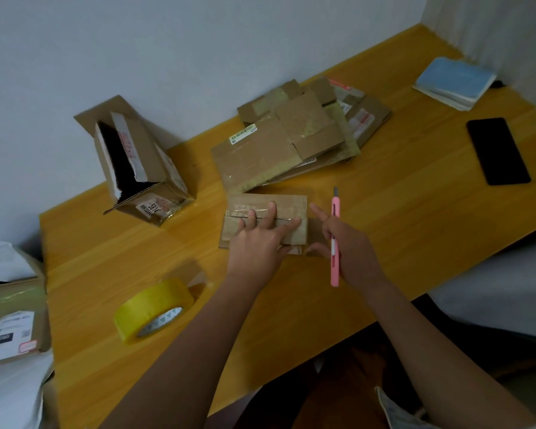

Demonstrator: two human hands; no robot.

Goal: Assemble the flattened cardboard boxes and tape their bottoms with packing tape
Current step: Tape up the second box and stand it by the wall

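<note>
Step in hand: taping the bottom of the small brown cardboard box (265, 221), mid-table; flaps closed, seam apparently already taped.
Left hand (257, 243): flat, fingers straight, pressing the seam.
Right hand (350, 246): grips a pink plastic utility knife (334, 239), forefinger extended.
Next move: probably smooth the tape ends, then take another flat.
Around: yellow packing-tape roll (153, 309) near left; stack of flattened cardboard boxes (294, 134) behind; open upright carton (140, 162); black phone (497, 150).
In the way: nothing obvious; knife blade near fingers.

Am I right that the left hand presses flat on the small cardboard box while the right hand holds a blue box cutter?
Nearly. The head view shows the box cutter in the right hand is pink, not blue. The left hand does press flat on the small cardboard box.
</note>
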